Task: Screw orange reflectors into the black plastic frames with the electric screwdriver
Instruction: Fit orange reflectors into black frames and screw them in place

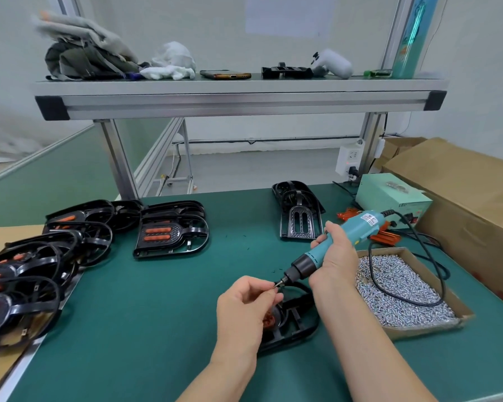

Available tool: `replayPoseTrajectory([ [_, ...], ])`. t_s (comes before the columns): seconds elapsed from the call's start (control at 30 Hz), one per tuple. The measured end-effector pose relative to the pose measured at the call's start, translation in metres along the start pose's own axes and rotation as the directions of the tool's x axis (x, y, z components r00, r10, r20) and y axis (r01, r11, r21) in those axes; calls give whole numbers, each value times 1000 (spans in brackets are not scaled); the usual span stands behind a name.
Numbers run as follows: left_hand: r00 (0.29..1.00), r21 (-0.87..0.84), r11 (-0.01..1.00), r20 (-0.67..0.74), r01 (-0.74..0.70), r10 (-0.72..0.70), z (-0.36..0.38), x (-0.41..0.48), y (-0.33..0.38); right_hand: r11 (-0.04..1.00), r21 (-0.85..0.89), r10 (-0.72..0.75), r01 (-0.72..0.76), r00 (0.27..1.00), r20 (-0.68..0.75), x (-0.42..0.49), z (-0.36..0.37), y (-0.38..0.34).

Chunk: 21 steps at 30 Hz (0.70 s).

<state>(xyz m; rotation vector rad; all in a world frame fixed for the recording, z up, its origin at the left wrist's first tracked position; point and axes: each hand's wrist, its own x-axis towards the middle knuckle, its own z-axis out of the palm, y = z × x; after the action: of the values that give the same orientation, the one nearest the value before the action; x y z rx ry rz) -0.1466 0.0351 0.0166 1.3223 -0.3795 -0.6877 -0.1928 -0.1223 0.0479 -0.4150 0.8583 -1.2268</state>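
I am looking down through the head camera, and two arms are the only parts of the person showing. The left hand and the right hand are both showing bare, and so are both wrists. The left forearm and the right forearm are showing bare along their whole visible length. The bottom edge of the view is cutting both off before the elbows. Both forearms are looking smooth and slim, widening a little toward that edge. Any clothing is lying outside the view, so I cannot tell what the person is wearing higher up.
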Motion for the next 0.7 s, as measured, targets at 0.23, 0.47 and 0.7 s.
replayPoseTrajectory([
  [0.23,945,264,913,-21,-310,327,-6,-3,-6,999,35,10,-9,999,-34,-9,5,6],
  [0.47,589,582,405,164,-706,791,-23,4,-12,997,-1,83,-83,995,-47,-15,8,12],
  [0.7,473,617,221,280,-755,836,-32,13,-16,993,5,115,-115,991,-67,-18,9,14],
])
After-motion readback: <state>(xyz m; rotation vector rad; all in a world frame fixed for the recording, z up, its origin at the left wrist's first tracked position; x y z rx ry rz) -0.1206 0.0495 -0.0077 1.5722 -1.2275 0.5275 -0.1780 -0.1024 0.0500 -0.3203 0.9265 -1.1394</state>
